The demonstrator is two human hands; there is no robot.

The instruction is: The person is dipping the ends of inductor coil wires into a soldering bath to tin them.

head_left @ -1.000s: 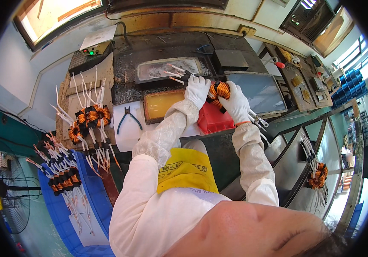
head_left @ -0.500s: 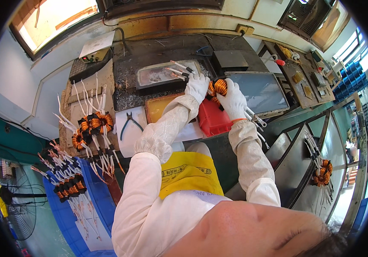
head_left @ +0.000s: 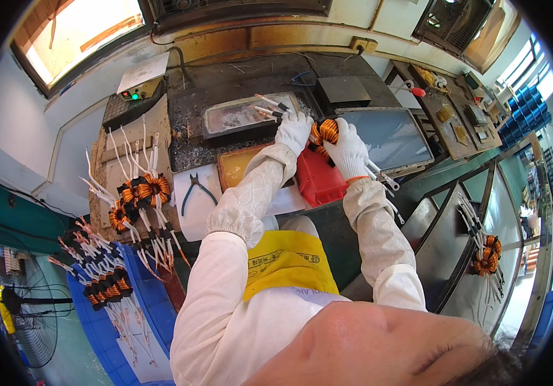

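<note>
A toroidal coil (head_left: 325, 132) wound with copper-coloured wire is held between my two gloved hands over the bench. My left hand (head_left: 294, 132) is closed around its black-sleeved leads, and their bare ends point toward the rectangular solder pot (head_left: 215, 122) with a silvery surface. Against the coil's right side, my right hand (head_left: 348, 153) is closed. More white leads (head_left: 384, 181) hang out beside my right wrist. Just below the coil sits a red plastic bin (head_left: 321, 183). Next to my left forearm is a shallow tray of amber stuff (head_left: 233, 168).
Cutting pliers (head_left: 194, 193) lie on white paper at left. Several coils (head_left: 141, 193) rest on a board, more in a blue bin (head_left: 90, 334). A grey-blue tray (head_left: 392, 138) and dark metal block (head_left: 343, 92) are at right. One coil (head_left: 486, 257) lies on a metal rack.
My hands and the coil keep nearly the same pose. The whole view has shifted slightly. A green light now shows on the control box at the back left.
</note>
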